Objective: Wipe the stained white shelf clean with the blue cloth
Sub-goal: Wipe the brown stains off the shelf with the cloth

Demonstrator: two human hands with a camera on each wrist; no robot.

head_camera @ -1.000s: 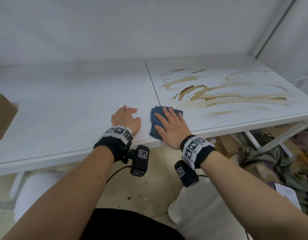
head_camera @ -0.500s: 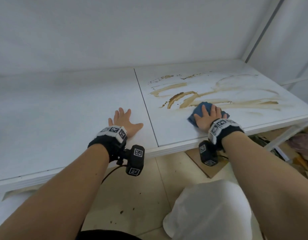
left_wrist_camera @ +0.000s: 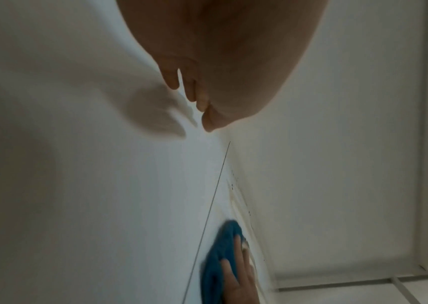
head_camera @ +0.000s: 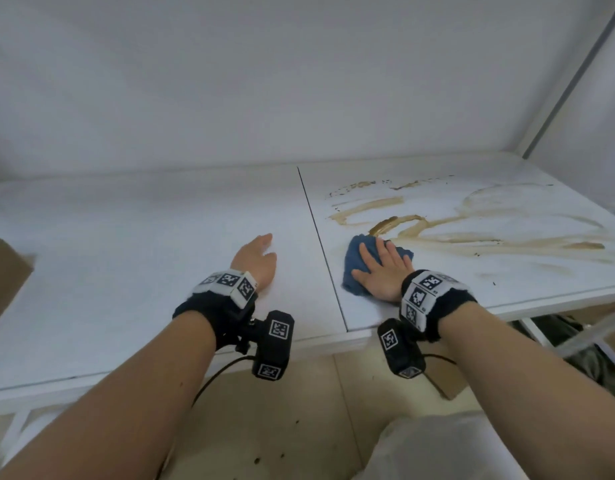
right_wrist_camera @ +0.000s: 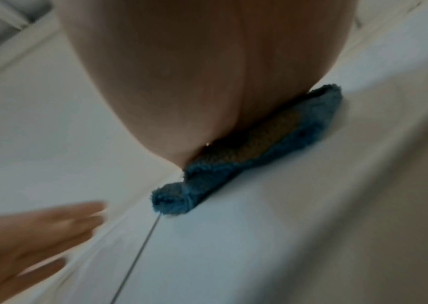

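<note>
The white shelf (head_camera: 126, 258) carries brown smeared stains (head_camera: 437, 223) on its right panel. My right hand (head_camera: 382, 271) presses flat, fingers straight, on the bunched blue cloth (head_camera: 354, 268) just right of the panel seam, at the left end of the stains. The wrist views show the same cloth (right_wrist_camera: 272, 148) under the palm and the cloth (left_wrist_camera: 220, 257) beside the seam, brown-soiled on top. My left hand (head_camera: 261, 254) is over the clean left panel, fingers (left_wrist_camera: 197, 96) straight and holding nothing; it casts a shadow on the shelf.
A cardboard box (head_camera: 4, 271) sits at the shelf's left edge. A white wall backs the shelf, and a slanted post (head_camera: 569, 77) stands at the right rear. Clutter (head_camera: 576, 341) lies under the shelf's right end, above a tiled floor.
The right hand slid the cloth right along the stains, then back left toward the seam. The left hand went from spread flat to narrower, with fingers together.
</note>
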